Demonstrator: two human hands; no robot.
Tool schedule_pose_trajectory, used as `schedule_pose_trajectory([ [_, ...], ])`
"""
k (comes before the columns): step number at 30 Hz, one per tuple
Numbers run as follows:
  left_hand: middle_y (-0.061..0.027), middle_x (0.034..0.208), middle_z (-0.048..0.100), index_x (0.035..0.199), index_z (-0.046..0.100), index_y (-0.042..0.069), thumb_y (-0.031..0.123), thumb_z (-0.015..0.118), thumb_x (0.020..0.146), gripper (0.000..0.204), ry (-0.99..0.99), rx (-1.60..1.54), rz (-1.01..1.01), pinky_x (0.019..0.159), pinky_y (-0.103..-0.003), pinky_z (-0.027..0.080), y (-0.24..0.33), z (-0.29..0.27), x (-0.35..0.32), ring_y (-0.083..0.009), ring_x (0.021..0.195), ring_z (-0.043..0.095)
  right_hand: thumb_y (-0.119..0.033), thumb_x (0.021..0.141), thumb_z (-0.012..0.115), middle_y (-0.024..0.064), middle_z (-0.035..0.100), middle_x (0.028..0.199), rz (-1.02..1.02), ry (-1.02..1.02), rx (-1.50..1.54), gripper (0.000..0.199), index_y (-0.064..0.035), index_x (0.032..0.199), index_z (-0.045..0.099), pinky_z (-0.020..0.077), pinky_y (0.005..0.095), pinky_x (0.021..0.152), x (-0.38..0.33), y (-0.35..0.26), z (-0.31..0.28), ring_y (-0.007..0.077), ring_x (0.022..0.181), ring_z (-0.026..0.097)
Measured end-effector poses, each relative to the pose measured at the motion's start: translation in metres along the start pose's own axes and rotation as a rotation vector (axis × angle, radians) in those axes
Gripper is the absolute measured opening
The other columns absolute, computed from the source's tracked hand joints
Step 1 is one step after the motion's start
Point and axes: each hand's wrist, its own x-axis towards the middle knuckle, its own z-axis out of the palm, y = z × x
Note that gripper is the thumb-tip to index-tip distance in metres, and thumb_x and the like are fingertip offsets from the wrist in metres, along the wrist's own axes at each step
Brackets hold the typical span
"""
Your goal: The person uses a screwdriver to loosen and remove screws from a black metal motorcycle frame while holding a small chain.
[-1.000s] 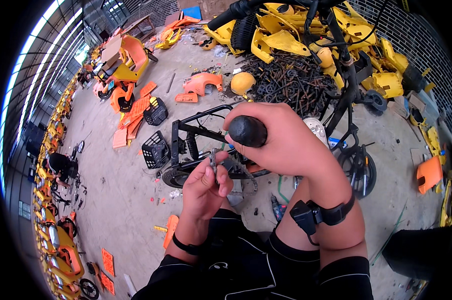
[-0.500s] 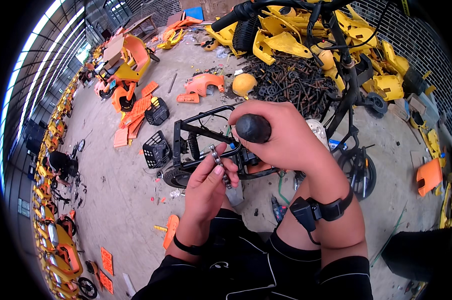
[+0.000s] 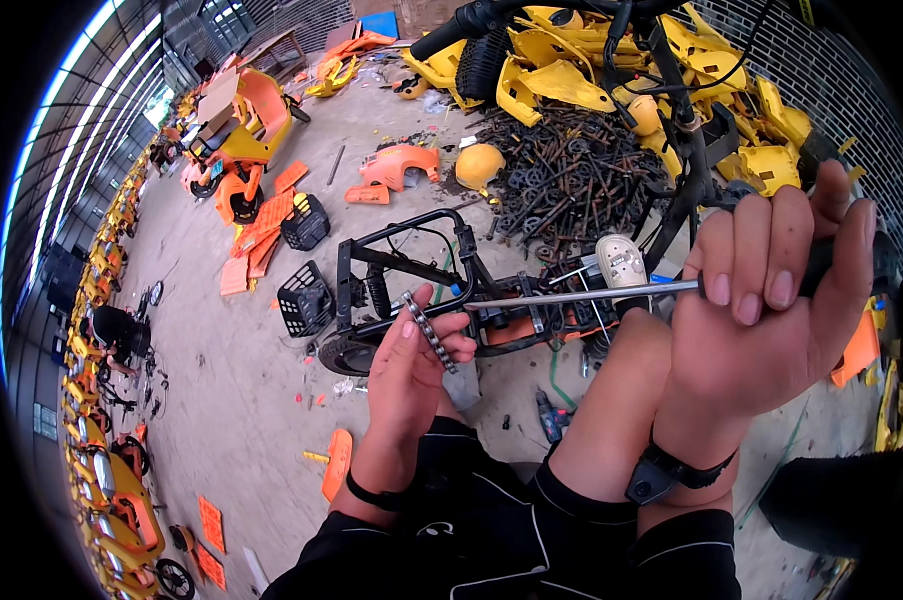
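Observation:
My right hand (image 3: pixel 762 320), raised at the right with its palm turned up, has its fingers curled round a screwdriver (image 3: pixel 592 296). The long metal shaft points left, and its tip is close to my left hand (image 3: pixel 404 362). Between the thumb and fingers of that hand is a narrow strip of metal beads (image 3: pixel 430 334), seen edge-on; a bearing ring or a short chain, I cannot tell which. The screwdriver's handle is mostly hidden by my right hand. Beneath both hands stands a stripped black scooter frame (image 3: pixel 345 285), its handlebar (image 3: pixel 462 28) rising at the upper right.
A power drill (image 3: pixel 549 415) lies on the floor beside my leg. Beyond the frame are a heap of dark metal parts (image 3: pixel 582 180), yellow body panels (image 3: pixel 572 85) and a yellow helmet (image 3: pixel 480 166). Black baskets (image 3: pixel 310 300) and orange panels (image 3: pixel 262 235) lie left. A person (image 3: pixel 120 330) works far left.
My right hand has swung right and turned over, so the screwdriver's shaft now shows lengthwise instead of its handle end. The left hand has barely moved and still holds the beaded metal strip.

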Motion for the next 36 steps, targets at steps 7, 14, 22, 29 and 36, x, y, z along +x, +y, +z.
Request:
schedule_pose_trajectory([
  [7, -0.0166, 0.112, 0.068, 0.148, 0.034, 0.003, 0.027, 0.041, 0.107, 0.047, 0.06, -0.046, -0.065, 0.079, -0.042, 0.054, -0.007, 0.01, 0.001, -0.0263, 0.091, 0.067, -0.034, 0.107, 0.036, -0.0007, 0.046, 0.068, 0.09, -0.037, 0.044, 0.034, -0.0058, 0.114, 0.054, 0.0397, 0.0274, 0.055, -0.011, -0.003, 0.005, 0.0103, 0.053, 0.044],
  [14, -0.0101, 0.113, 0.067, 0.143, 0.043, 0.011, 0.026, 0.044, 0.106, 0.04, 0.015, -0.134, -0.038, 0.079, -0.043, 0.052, -0.019, 0.003, -0.004, -0.0238, 0.091, 0.065, -0.035, 0.107, 0.037, -0.0012, 0.046, 0.068, 0.092, -0.124, 0.046, 0.032, -0.0072, 0.111, 0.053, 0.0388, 0.0275, 0.052, -0.012, -0.012, 0.005, 0.0105, 0.052, 0.043],
  [22, -0.0154, 0.124, 0.063, 0.139, 0.048, 0.008, 0.022, 0.05, 0.104, 0.038, -0.007, -0.271, 0.014, 0.092, -0.046, 0.052, -0.025, 0.008, -0.003, -0.0291, 0.106, 0.065, -0.037, 0.107, 0.038, 0.0004, 0.047, 0.07, 0.071, -0.107, 0.038, 0.034, -0.0068, 0.113, 0.053, 0.0398, 0.0285, 0.052, -0.018, -0.02, 0.009, 0.0115, 0.053, 0.044],
  [29, -0.0121, 0.124, 0.064, 0.135, 0.052, 0.009, 0.021, 0.052, 0.103, 0.034, -0.026, -0.262, 0.036, 0.094, -0.045, 0.051, -0.028, 0.009, -0.002, -0.027, 0.106, 0.066, -0.038, 0.107, 0.04, 0.0008, 0.046, 0.071, 0.05, -0.112, 0.001, 0.034, -0.0072, 0.113, 0.053, 0.0397, 0.0289, 0.052, -0.02, -0.023, 0.011, 0.0117, 0.054, 0.043],
  [36, -0.0113, 0.124, 0.064, 0.133, 0.053, 0.008, 0.021, 0.054, 0.103, 0.033, -0.013, -0.263, 0.041, 0.093, -0.044, 0.051, -0.028, 0.013, -0.002, -0.026, 0.105, 0.066, -0.042, 0.105, 0.043, -0.0001, 0.045, 0.071, 0.062, -0.127, -0.009, 0.035, -0.0079, 0.113, 0.051, 0.0384, 0.0277, 0.051, -0.021, -0.027, 0.014, 0.011, 0.054, 0.042],
])
